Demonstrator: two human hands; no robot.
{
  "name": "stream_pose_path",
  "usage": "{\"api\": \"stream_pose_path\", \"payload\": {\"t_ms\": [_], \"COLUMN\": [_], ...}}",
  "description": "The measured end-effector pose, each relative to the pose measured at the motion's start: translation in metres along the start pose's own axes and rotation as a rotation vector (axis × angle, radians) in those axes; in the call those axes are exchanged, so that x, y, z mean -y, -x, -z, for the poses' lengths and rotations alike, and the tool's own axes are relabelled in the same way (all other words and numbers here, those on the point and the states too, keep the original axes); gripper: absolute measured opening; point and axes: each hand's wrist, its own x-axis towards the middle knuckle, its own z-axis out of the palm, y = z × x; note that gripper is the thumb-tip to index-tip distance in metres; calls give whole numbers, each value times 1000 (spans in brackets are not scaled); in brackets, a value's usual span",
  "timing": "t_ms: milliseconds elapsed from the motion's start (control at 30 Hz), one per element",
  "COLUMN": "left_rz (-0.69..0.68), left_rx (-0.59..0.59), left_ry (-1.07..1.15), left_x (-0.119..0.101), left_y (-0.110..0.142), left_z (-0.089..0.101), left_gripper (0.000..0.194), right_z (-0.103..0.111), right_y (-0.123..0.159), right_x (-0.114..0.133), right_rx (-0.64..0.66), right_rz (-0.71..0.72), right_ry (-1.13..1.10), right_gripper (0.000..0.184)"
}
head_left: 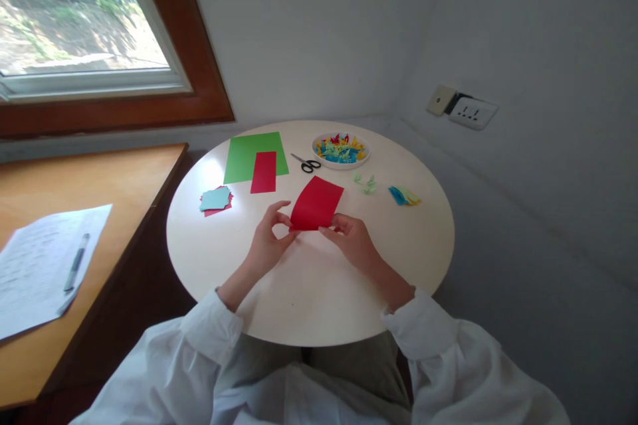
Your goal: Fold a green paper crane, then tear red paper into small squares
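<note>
A sheet of red paper (317, 204) is held between my two hands over the middle of the round white table, its near edge bent or folded and its far end raised. My left hand (268, 236) pinches the near left corner between thumb and fingers. At the near right corner, my right hand (353, 239) grips the same sheet, thumb on the near edge. Beyond the sheet lie black-handled scissors (310, 165), closed or nearly so. To their left, a narrower red strip (264, 172) overlaps a green sheet (242, 154).
A white dish (367, 158) of colourful paper pieces stands at the back. Light green cutouts (366, 184) and blue-yellow strips (403, 196) lie right; stacked light blue pieces (216, 198) lie left. A wooden desk (134, 179) at left bears written paper (40, 272) and a pen (76, 264).
</note>
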Motion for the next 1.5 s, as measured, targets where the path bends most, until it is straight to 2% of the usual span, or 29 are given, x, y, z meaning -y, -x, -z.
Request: {"api": "stream_pose_path", "payload": {"t_ms": [167, 333, 533, 767, 1000, 1100, 1267, 1500], "left_rz": [-153, -243, -271, -278, -162, -82, 13, 54], "left_rx": [39, 118, 322, 429, 355, 331, 308, 282], "left_ry": [-135, -321, -544, -571, -496, -461, -416, -334], "left_x": [-1, 10, 15, 17, 25, 22, 15, 12], "left_y": [0, 12, 23, 23, 20, 13, 5, 5], "left_z": [4, 3, 1, 6, 6, 4, 3, 2], "left_gripper": [15, 21, 24, 21, 16, 17, 20, 14], "right_z": [1, 8, 11, 14, 17, 14, 11, 8], "right_y": [-1, -2, 1, 1, -6, -14, -25, -27], "right_x": [-4, -17, -31, -34, -28, -23, -15, -7], "right_rx": [-60, 63, 187, 275, 323, 303, 379, 366], "right_rz": [174, 411, 513, 464, 350, 249, 70, 25], "right_ry": [206, 407, 626, 636, 577, 561, 598, 679], "right_gripper": [20, 11, 15, 15, 12, 11, 13, 15]}}
